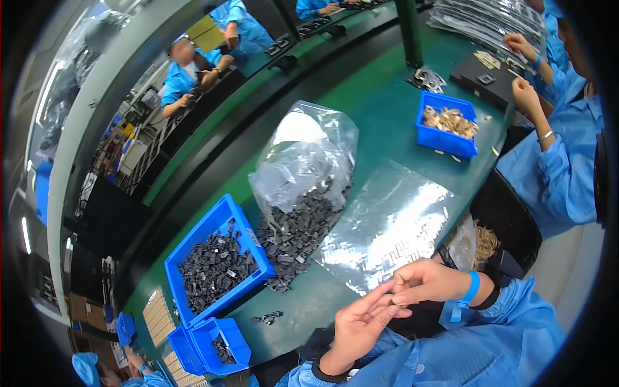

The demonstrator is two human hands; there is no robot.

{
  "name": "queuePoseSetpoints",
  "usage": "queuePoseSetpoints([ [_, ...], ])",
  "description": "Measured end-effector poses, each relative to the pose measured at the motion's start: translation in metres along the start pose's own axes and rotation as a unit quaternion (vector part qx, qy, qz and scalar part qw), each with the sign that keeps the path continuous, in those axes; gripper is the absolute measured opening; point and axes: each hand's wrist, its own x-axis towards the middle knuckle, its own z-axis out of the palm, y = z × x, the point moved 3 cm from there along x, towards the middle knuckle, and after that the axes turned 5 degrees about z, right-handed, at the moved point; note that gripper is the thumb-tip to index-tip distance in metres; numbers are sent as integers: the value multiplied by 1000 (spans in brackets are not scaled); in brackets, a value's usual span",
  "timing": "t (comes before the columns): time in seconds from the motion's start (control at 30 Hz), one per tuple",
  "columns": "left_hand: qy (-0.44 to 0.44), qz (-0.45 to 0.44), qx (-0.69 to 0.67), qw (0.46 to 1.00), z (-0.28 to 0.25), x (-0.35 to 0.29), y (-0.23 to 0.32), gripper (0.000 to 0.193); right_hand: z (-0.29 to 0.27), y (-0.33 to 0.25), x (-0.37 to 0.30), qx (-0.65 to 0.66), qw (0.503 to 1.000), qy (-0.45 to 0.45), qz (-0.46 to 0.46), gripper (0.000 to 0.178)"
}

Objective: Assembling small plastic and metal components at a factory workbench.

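At the far left, a large blue bin (216, 264) full of small black parts rests on the green surface (380, 109), a smaller blue bin (222, 345) just below it. Beside them a clear plastic bag (306, 168) spills more black parts (296, 235). Lower down, the left hand (361, 322) is half open, fingers extended, touching the right hand (425, 280), whose fingers pinch together; what they grip cannot be told. Beyond lies a flat clear bag (387, 226).

We wear loose bright blue sleeves (496, 348) with dark cuffs (322, 373), and a light blue wristband (469, 291) on our right arm; our hands (361, 322) are bare.
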Motion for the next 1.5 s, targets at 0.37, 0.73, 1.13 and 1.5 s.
queuePoseSetpoints([
  [0.37, -2, -143, -400, 905, 8, -6, -18, 27, -5, -13, -3, -279, 925, 28, -255, 23],
  [0.73, 182, 67, 69, 979, -28, -8, 36, 24, -14, -28, -7, -605, 656, 89, -442, 33],
  [1.13, 371, 232, 639, 633, -126, -5, 117, 36, -33, 16, -19, -677, 629, 79, -373, 17],
  [1.5, 226, -149, -182, 945, -22, 7, -14, 57, -18, 6, -13, -553, 685, 118, -459, 13],
])
